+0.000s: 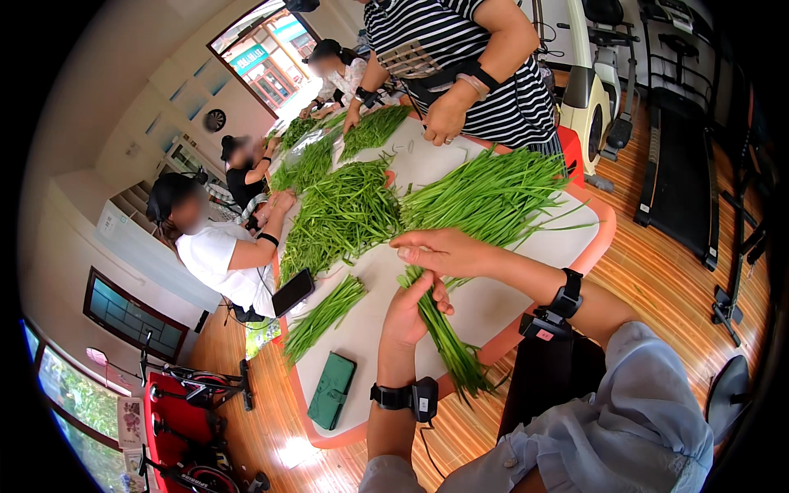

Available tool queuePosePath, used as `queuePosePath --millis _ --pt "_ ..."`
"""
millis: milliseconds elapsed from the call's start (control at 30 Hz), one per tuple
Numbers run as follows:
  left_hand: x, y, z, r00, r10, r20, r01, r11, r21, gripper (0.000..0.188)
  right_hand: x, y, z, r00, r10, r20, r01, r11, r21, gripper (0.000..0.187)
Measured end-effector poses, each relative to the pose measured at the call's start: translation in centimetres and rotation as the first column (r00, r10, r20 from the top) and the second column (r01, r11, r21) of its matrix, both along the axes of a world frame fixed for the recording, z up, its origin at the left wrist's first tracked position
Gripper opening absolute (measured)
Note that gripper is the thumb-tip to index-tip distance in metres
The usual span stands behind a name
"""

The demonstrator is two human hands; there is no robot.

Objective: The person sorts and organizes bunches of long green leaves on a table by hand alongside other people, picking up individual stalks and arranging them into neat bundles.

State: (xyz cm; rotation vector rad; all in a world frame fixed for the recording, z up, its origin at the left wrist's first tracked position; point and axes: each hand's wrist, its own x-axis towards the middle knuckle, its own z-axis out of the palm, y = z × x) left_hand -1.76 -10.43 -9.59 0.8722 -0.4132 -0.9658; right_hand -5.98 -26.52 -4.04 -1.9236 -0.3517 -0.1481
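My left hand [408, 311] is closed around a bunch of garlic chives [450, 343], whose leafy ends hang down past the table edge. My right hand [444, 251] lies just above the upper end of that bunch, its fingers stretched out and close together; whether it touches the stalks is hard to tell. Beyond it, a broad pile of long chives [485, 193] covers the table's right side. A looser green heap [345, 209] sits in the middle. To the left of my left hand lies a smaller chive bundle [325, 319].
The pale table [374, 329] has a rounded pink edge. A green phone case [332, 390] and a dark phone [293, 292] lie near its left side. A person in stripes [460, 74] stands opposite; others sit along the left. Exercise machines, including a treadmill [680, 177], stand at right.
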Motion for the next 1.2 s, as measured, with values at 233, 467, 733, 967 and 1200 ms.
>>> queuePosePath --millis 233,467,733,967,1200 --pt "-3.8 -0.2 0.0 0.975 -0.195 0.105 0.183 0.976 0.117 0.024 -2.9 2.1 0.2 0.962 0.269 -0.050 -0.273 0.938 -0.213 0.048" --pt "-6.6 -0.8 -0.6 0.984 -0.118 0.133 0.084 0.967 0.239 0.019 -4.4 1.6 -2.5 0.929 0.370 -0.003 -0.357 0.893 -0.273 0.044" --pt "-9.6 -1.2 1.8 0.997 -0.013 0.079 -0.014 0.944 0.331 0.014 -6.9 0.3 -2.5 0.903 0.357 0.239 -0.313 0.928 -0.202 0.045" --pt "-8.2 3.3 9.3 0.920 -0.071 0.385 -0.143 0.855 0.499 0.017 -5.3 -6.2 -8.2 0.995 -0.079 -0.057 0.076 0.996 -0.048 0.027" --pt "-3.6 8.0 19.4 0.684 -0.096 0.724 -0.515 0.639 0.571 0.022 -6.5 -6.1 -11.7 0.960 -0.236 0.149 0.232 0.972 0.044 0.018"
